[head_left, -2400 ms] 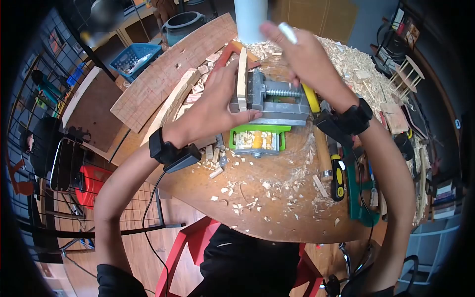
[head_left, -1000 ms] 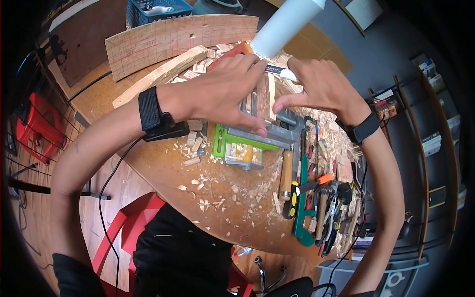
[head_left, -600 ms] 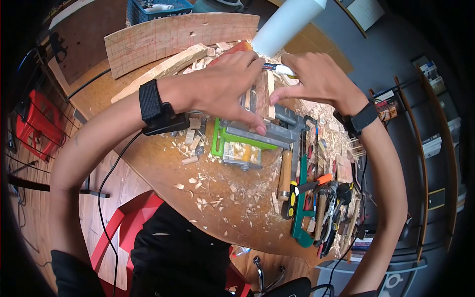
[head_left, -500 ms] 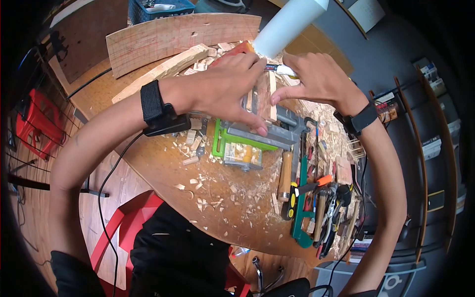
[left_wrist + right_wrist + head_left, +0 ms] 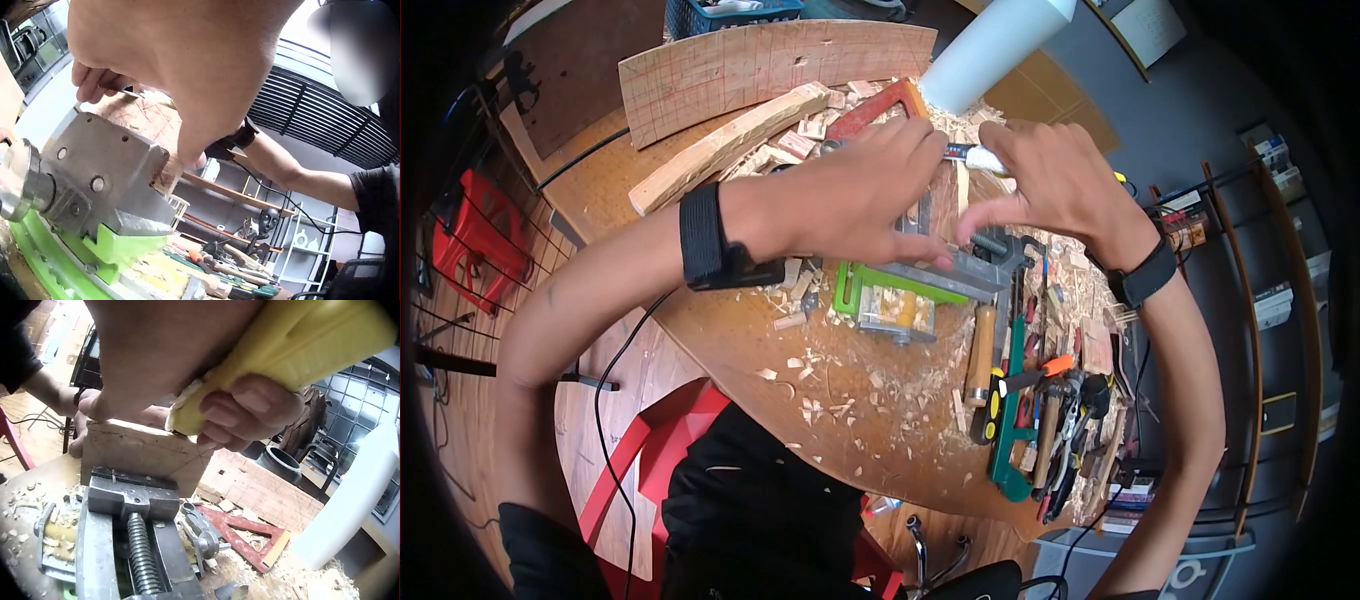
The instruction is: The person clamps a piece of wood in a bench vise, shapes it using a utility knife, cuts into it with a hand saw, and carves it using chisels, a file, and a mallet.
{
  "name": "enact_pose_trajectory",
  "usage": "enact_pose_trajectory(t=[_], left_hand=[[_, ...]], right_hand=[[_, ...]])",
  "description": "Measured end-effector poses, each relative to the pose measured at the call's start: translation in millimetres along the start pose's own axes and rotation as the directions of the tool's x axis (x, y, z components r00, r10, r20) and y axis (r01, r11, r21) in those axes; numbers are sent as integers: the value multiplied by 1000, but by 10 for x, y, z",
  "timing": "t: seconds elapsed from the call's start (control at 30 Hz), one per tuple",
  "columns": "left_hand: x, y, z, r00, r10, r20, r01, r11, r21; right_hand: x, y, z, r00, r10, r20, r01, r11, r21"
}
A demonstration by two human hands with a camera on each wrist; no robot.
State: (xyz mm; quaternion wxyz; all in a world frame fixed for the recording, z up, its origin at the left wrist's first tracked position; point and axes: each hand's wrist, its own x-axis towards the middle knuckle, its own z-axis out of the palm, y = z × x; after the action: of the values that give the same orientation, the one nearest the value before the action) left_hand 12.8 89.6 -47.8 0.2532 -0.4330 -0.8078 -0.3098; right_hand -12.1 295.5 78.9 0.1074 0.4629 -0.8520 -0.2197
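Observation:
A wooden board [image 5: 137,453] stands upright in the jaws of a grey metal vise [image 5: 134,503]. My right hand [image 5: 1055,180] grips the yellow handle [image 5: 281,353] of a tool whose dark, narrow blade [image 5: 956,152] crosses over the board's top edge. White wrapping [image 5: 985,160] covers the tool where handle and blade meet. On the other side, my left hand [image 5: 850,190] has its fingers curled at the blade's far end, which they mostly hide. Its thumb reaches down toward the vise. Below the vise is a green base [image 5: 850,288].
Wood chips are scattered over the table [image 5: 880,425]. Right of the vise lie a wooden-handled tool [image 5: 980,355], a green tool [image 5: 1008,450] and pliers [image 5: 1068,420]. A red square [image 5: 244,537], a white cylinder [image 5: 995,55] and a curved plank [image 5: 775,70] stand or lie behind.
At first the right hand was raised, away from the left hand on the board and vise. It came down with the tool across the board's top. Lately both hands shift slightly right in view.

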Motion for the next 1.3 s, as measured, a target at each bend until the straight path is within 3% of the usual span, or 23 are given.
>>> enact_pose_trajectory(t=[0.07, 0.13, 0.17, 0.2, 0.27, 0.37, 0.57, 0.7, 0.8, 0.87, 1.0, 1.07, 1.17, 1.3], left_hand=[[80, 16, -130, 959, -128, 253, 134, 991, -8], [108, -4, -126, 956, -125, 265, 133, 991, -10], [105, -19, -116, 953, -126, 276, 135, 991, -14], [80, -47, -77, 953, -129, 275, 137, 991, -12], [34, -78, 11, 998, -7, 65, 5, 999, 32], [14, -117, 80, 999, -13, 51, 8, 995, 100], [39, -131, 60, 999, -5, 49, 3, 999, 40], [66, -129, 56, 997, -30, 78, 30, 1000, -7], [24, -108, 74, 1000, 15, -5, -16, 1000, -21], [4, -90, 88, 999, 25, -47, -26, 999, -23], [-35, -30, 106, 998, 46, -47, -46, 999, -1], [-90, 98, 88, 996, -66, 61, 68, 997, -32], [-81, 194, 20, 987, -127, 101, 133, 990, -54], [-58, 113, 0, 988, -90, 127, 98, 993, -62]], right_hand=[[20, 86, 90, 999, -10, -31, 9, 999, -40], [72, 192, 205, 992, -18, -129, 14, 999, -30], [53, 210, 155, 1000, 28, 9, -28, 999, 17], [61, 238, 187, 1000, 26, 7, -26, 1000, 18], [86, 289, 275, 993, -33, -118, 31, 999, -16], [85, 337, 279, 996, -36, -80, 35, 999, -19], [-12, 140, 33, 999, -47, 3, 47, 999, 14], [-21, 79, -12, 996, -71, -50, 70, 997, -28], [-10, 53, -30, 998, -63, 13, 64, 995, -70], [-22, 50, 13, 997, -68, -38, 64, 992, -106], [-43, 64, 56, 998, -67, -13, 65, 994, -84], [-70, 38, 62, 997, -44, 57, 46, 998, -42], [-112, -60, -15, 998, -59, 28, 61, 994, -91], [-93, -119, -92, 999, -39, 12, 41, 992, -121]])
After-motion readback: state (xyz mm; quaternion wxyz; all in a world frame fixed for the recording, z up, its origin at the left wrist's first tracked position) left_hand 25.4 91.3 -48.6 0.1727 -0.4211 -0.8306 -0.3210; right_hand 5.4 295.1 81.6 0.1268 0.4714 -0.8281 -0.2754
